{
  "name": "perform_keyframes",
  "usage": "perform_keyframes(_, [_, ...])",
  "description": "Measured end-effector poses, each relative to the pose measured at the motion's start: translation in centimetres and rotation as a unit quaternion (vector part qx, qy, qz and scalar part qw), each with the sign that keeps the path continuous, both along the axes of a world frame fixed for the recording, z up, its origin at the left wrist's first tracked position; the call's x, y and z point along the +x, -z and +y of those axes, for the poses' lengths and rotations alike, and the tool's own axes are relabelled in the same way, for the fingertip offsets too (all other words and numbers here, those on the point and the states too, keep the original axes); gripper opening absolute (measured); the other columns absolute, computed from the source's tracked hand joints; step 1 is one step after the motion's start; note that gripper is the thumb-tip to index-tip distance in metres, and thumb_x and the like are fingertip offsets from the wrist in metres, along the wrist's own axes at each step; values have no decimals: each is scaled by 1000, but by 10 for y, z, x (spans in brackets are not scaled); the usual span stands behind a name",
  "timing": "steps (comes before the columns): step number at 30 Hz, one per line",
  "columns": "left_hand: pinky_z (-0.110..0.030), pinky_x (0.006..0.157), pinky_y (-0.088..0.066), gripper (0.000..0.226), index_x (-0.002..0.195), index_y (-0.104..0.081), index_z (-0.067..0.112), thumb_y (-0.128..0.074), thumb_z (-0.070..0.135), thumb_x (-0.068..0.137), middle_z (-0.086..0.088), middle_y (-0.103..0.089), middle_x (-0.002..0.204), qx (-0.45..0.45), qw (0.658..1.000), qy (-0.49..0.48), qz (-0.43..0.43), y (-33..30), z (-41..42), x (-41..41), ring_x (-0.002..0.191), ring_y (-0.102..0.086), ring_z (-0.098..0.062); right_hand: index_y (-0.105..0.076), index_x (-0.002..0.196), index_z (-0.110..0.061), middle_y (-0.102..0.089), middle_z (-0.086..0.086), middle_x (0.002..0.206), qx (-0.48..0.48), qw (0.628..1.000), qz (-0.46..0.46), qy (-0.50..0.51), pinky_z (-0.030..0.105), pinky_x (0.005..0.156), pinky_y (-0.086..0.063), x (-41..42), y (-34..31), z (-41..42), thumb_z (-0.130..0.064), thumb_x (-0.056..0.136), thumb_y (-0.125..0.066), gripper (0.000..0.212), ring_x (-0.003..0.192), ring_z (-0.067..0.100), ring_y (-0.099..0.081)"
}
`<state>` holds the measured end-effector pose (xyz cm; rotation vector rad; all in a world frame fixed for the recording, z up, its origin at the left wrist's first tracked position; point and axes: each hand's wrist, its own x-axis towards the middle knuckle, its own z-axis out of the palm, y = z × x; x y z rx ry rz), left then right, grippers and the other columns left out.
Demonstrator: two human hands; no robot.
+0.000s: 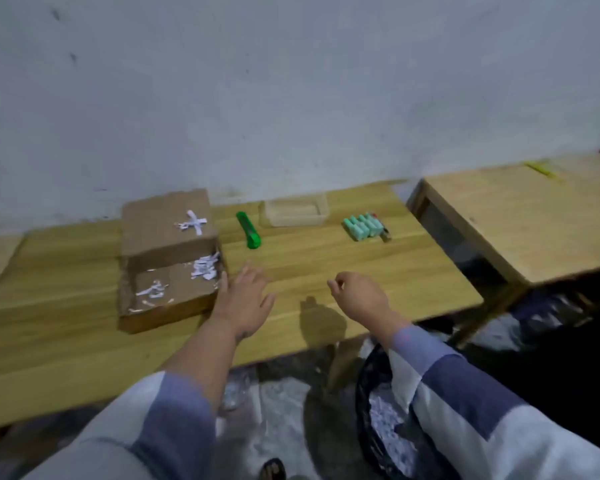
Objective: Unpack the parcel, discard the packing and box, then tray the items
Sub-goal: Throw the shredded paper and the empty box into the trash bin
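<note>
The bin [388, 434] sat nearest; the open, empty left hand [245, 299] touched the box [168, 261], nearer than the curled, empty right hand [361, 296].

- Brown cardboard box [168, 261] lies open on the table, flap back, white paper shreds [203, 266] scattered inside;
- clear plastic tray [295, 210] sits near the wall;
- teal items [362, 227] cluster right of the tray.

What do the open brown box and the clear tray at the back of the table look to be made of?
The open brown box looks like matte cardboard: dull brown, with folded flaps. The clear rectangular tray looks like thin transparent plastic, since the wooden table shows through its walls. Blur leaves finer detail open.
</note>
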<state>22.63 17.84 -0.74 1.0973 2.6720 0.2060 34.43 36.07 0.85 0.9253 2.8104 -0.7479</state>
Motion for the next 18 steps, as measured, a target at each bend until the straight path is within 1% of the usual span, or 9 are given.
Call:
perform_keyframes(2, [-52, 117, -4, 47, 142, -40, 28, -36, 45, 99, 6, -21, 158, 1, 998, -50, 23, -8, -39, -9, 148, -6, -16, -65, 100, -10, -68, 16, 102, 20, 998, 9, -51, 33, 70, -42, -28, -10, -31, -35, 96, -41, 35, 97, 35, -61])
perform_keyframes(4, [-52, 117, -6, 47, 142, -40, 27, -37, 44, 98, 6, -20, 158, 8, 994, -101, 38, -14, -79, -18, 148, -5, -16, -65, 97, -11, -69, 16, 102, 36, 994, 19, -100, 35, 74, -46, -54, -17, -64, -35, 94, -42, 33, 97, 36, -62])
perform_keyframes(6, [-53, 118, -5, 48, 144, -36, 27, -37, 42, 98, 7, -17, 159, 8, 989, -143, 43, -17, -113, -27, 148, -3, -17, -65, 95, -12, -70, 15, 102, 40, 989, 26, -138, 35, 75, -48, -77, -23, -92, -35, 92, -44, 31, 98, 36, -62])
perform_keyframes(8, [-53, 118, -7, 50, 145, -34, 29, -39, 42, 97, 7, -14, 160, 6, 984, -174, 39, -16, -137, -35, 148, -1, -18, -65, 96, -14, -69, 14, 102, 20, 986, 36, -160, 33, 73, -46, -96, -28, -112, -34, 91, -47, 27, 98, 35, -62])
perform_keyframes(10, [-52, 117, -13, 52, 146, -32, 28, -41, 43, 96, 6, -13, 160, 13, 978, -207, 29, -13, -161, -43, 148, -2, -18, -64, 97, -15, -69, 13, 99, -25, 981, 43, -186, 30, 70, -41, -118, -29, -133, -32, 90, -49, 24, 97, 33, -61])
perform_keyframes(12, [-50, 116, -14, 55, 147, -30, 28, -41, 45, 96, 5, -14, 160, 26, 973, -229, 22, -11, -181, -51, 148, -3, -19, -63, 96, -14, -68, 12, 100, -65, 974, 58, -207, 29, 70, -39, -140, -25, -152, -30, 88, -53, 21, 97, 30, -61])
perform_keyframes(15, [-47, 116, -11, 60, 150, -23, 26, -44, 43, 96, 5, -10, 161, 40, 966, -256, -1, -9, -203, -72, 148, -3, -19, -60, 102, -18, -63, 13, 108, -101, 969, 74, -214, 31, 78, -42, -172, -14, -176, -33, 87, -56, 22, 103, 30, -58])
perform_keyframes(17, [-44, 118, -14, 64, 151, -19, 24, -44, 43, 96, 4, -10, 161, 57, 962, -265, -10, -7, -212, -89, 148, -6, -20, -58, 111, -22, -57, 11, 118, -80, 972, 81, -208, 34, 88, -42, -190, -8, -186, -36, 88, -56, 27, 111, 30, -53])
perform_keyframes(18, [-42, 118, -17, 65, 152, -16, 24, -45, 43, 96, 3, -11, 161, 73, 961, -267, -19, -5, -215, -98, 147, -10, -21, -57, 115, -24, -53, 10, 123, -46, 975, 86, -201, 36, 93, -41, -197, -6, -188, -35, 88, -55, 30, 115, 30, -49])
